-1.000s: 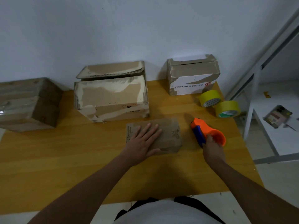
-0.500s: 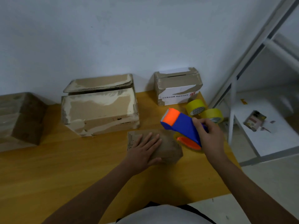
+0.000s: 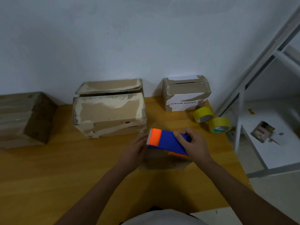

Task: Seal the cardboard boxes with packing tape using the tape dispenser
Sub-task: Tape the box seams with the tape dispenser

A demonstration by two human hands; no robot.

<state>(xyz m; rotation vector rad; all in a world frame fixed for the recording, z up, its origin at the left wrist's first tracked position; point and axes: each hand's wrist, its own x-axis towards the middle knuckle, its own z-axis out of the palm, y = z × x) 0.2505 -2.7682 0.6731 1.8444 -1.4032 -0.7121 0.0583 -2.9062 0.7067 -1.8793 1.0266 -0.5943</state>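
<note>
Since a moment ago, the left hand (image 3: 135, 151) has come off the top of the small box (image 3: 164, 161) and gone up to the front end of the dispenser (image 3: 167, 141). The dispenser has swung over and now hangs above the small box, not off to its right side.

The right hand (image 3: 194, 146) holds the blue body of the dispenser, with fingers curled over the top. The orange end points left. The left hand is right by that orange end. Its fingertips are hidden behind it, so I cannot tell if they pinch anything.

The small box lies flat on the table (image 3: 48, 176), near the front edge, mostly under the hands and the dispenser.

Behind it sits a big box (image 3: 110, 114) with its lid flap lifted a bit. To the right of that, by the wall, is a white box (image 3: 186, 95) with a slot on top. Far left is a dark box (image 3: 24, 117). Two yellow tape rolls (image 3: 211, 120) lie touching each other near the right edge of the table, just in front of the white box.

A white rack (image 3: 243, 127) stands to the right of the table.
</note>
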